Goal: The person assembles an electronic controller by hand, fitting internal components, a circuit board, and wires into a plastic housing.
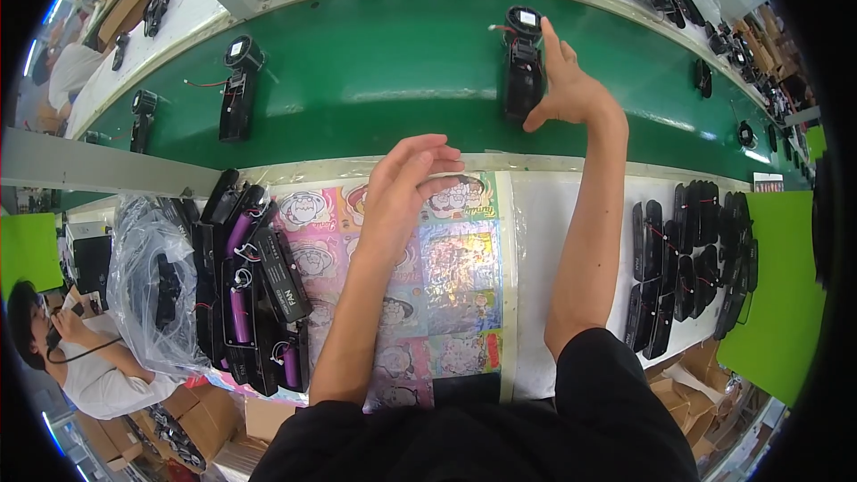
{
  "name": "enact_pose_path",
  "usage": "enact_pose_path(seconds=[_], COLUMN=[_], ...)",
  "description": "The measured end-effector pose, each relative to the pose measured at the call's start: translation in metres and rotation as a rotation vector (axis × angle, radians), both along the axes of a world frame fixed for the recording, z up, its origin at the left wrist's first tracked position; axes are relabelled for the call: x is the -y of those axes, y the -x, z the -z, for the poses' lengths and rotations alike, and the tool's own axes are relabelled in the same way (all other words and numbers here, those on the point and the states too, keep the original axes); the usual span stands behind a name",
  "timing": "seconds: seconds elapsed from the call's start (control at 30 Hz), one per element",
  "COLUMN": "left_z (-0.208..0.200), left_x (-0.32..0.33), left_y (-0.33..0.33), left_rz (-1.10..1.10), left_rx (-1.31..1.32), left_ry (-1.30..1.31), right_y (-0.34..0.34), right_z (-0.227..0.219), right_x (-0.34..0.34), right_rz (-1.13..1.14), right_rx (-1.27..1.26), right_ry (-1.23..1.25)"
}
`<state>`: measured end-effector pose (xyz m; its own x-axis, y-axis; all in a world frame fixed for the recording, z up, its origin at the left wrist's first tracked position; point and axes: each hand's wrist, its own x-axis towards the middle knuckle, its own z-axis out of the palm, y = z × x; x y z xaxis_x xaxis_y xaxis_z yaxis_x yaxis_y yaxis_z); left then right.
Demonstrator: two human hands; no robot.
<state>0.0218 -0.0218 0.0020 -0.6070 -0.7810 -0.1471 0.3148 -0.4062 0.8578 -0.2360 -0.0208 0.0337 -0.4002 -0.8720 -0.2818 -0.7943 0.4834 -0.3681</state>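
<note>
The right hand (pixel 571 89) reaches up to the green belt (pixel 375 71) in the upper middle of the frame, fingers straight and spread, its thumb side resting against a black device (pixel 522 80) that lies lengthwise on the belt. The hand is flat beside the device, not wrapped around it. A small square label and a thin red wire show at the device's far end.

The left hand (pixel 406 183) hovers in the centre of the frame, open, fingers loosely together and slightly curled, holding nothing. It hangs over a colourful cartoon mat (pixel 446 286) spread on the surface just below the belt's near edge.

Two more black devices (pixel 239 89) lie further left on the belt, well apart from the first. At the left of the frame, beside the mat, sits a pile of black housings with purple cylinders (pixel 254 295), and next to it a crumpled clear plastic bag (pixel 152 286). At the right, a row of black housings (pixel 687 259) stands on the white surface (pixel 571 205). Another person (pixel 80 357) in a white shirt sits at lower left.
</note>
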Motion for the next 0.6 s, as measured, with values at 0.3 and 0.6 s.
enact_pose_path(seconds=[0.3,0.6], left_z=[0.001,0.024], left_x=[0.009,-0.004], left_y=[0.010,-0.004], left_rz=[0.002,0.049], left_rx=[-0.046,-0.039], left_ry=[-0.012,-0.061], right_y=[0.025,-0.095], right_z=[-0.008,-0.147], right_x=[0.003,-0.091], right_rz=[0.027,0.073], right_rx=[-0.001,0.101], right_ry=[0.338,1.506])
